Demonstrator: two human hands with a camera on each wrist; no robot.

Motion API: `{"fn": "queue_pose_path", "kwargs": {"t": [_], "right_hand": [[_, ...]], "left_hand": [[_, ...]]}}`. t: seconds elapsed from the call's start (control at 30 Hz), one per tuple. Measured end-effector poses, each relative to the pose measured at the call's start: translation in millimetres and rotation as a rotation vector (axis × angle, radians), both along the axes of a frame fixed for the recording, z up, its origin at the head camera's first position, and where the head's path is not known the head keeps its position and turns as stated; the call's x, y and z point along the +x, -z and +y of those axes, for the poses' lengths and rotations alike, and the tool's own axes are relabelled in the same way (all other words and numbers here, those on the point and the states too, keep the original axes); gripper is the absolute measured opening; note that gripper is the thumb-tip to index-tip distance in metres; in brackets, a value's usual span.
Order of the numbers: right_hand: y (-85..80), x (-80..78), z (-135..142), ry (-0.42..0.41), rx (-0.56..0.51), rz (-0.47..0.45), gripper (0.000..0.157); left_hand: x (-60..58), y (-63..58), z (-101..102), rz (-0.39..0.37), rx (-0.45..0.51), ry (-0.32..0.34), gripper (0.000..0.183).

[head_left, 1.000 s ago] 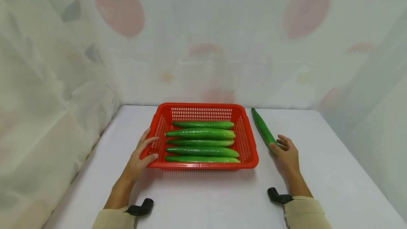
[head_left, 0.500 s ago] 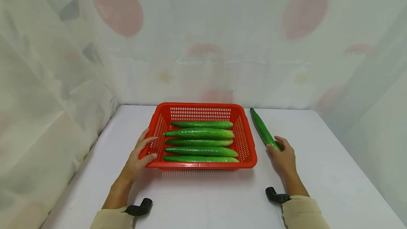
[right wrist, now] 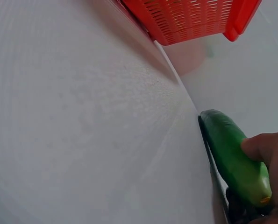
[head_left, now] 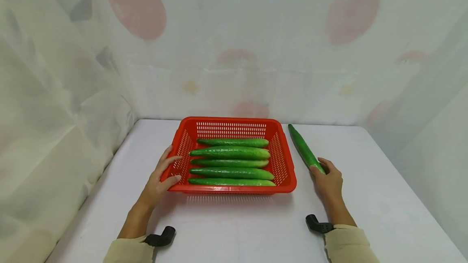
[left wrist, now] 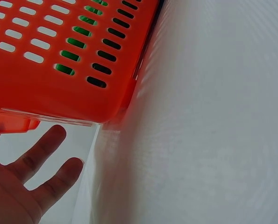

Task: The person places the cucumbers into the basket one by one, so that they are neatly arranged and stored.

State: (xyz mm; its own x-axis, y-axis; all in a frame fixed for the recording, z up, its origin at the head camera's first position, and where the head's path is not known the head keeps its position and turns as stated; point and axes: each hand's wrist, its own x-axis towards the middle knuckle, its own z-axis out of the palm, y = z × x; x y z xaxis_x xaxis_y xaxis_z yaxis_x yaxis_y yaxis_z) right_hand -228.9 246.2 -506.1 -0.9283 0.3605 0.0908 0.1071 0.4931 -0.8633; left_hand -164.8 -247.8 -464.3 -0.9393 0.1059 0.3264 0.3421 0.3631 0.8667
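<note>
A red plastic basket (head_left: 229,189) stands on the white table with several green cucumbers (head_left: 229,153) lying crosswise in it, side by side. At its left side my left hand (head_left: 157,184) holds the rim, thumb and a finger lying over the edge. In the left wrist view, other fingers (left wrist: 57,184) of that hand are spread outside the basket, below the rim. To the right of the basket, one more cucumber (head_left: 303,147) lies slanted, its dark tip pointing away. My right hand (head_left: 329,180) grips its near, paler end, with the thumb on top in the right wrist view.
White cloth covers the table (head_left: 234,230). A pale curtain (head_left: 234,84) with faded fruit prints hangs behind the table, and more cloth (head_left: 62,113) hangs at the left. Each wrist wears a black camera mount (head_left: 161,237).
My right hand has settled around the near end of the loose cucumber, its fingers closing in. Left hand and basket stay in place.
</note>
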Motion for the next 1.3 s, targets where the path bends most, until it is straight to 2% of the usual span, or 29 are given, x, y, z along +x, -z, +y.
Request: {"fn": "queue_pose_path", "kwargs": {"t": [0.4, 0.57, 0.77, 1.3], "right_hand": [[-1.7, 2.0, 3.7, 0.113, -0.239, 0.013, 0.044], [-2.8, -0.9, 3.6, 0.153, -0.388, 0.028, 0.043], [-12.5, -1.5, 4.0, 0.163, -0.555, 0.07, 0.043], [-28.5, -0.6, 7.9, 0.16, -0.652, 0.169, 0.041]], "left_hand": [[1.4, -2.5, 0.9, -0.003, -0.006, -0.002, 0.049], [1.0, -2.1, 0.8, -0.005, 0.001, 0.002, 0.049], [-0.1, -1.0, 1.5, -0.005, 0.017, 0.002, 0.05], [0.6, -1.7, 1.0, -0.013, 0.013, 0.004, 0.049]]}}
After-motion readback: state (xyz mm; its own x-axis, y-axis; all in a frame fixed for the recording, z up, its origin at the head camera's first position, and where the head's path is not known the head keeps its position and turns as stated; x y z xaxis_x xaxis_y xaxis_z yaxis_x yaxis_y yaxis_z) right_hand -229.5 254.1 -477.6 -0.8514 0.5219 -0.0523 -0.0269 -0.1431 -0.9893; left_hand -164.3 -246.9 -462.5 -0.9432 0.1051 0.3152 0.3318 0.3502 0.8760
